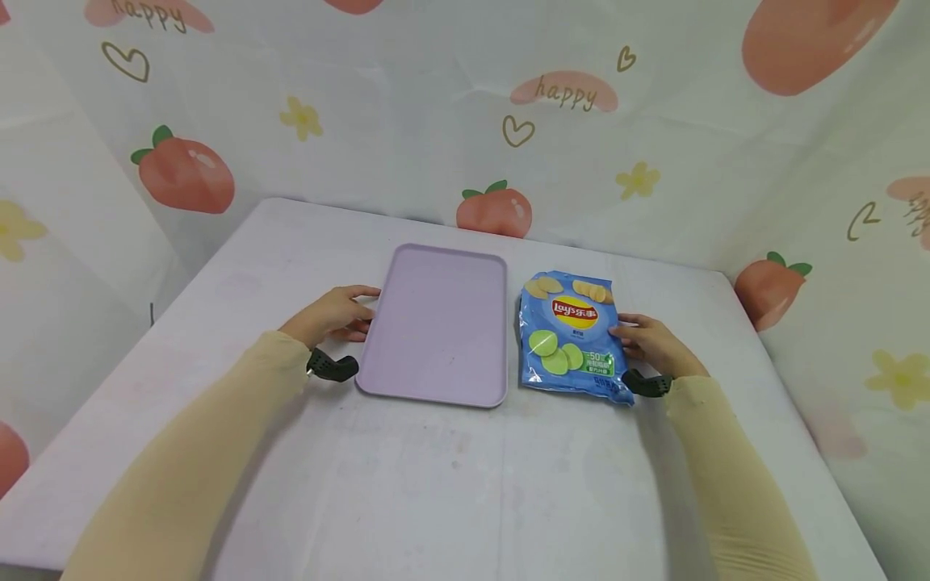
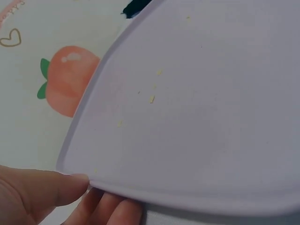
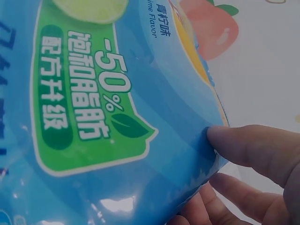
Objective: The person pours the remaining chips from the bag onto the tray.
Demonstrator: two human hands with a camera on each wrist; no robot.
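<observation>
Tray point(image 1: 436, 331) | crumbs point(image 2: 152, 99) clear only in left wrist view | left fingers point(image 2: 110, 208) pinch rim point(image 2: 187, 201); right fingers point(image 3: 243, 194), bag point(image 1: 570, 335)

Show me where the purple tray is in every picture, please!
Head: the purple tray is near the middle, left of the Lay's bag.
Left wrist: it fills most of the picture, cut off at the top and right.
Right wrist: not in it.
Shared landmark: printed peaches show in all three.
</observation>
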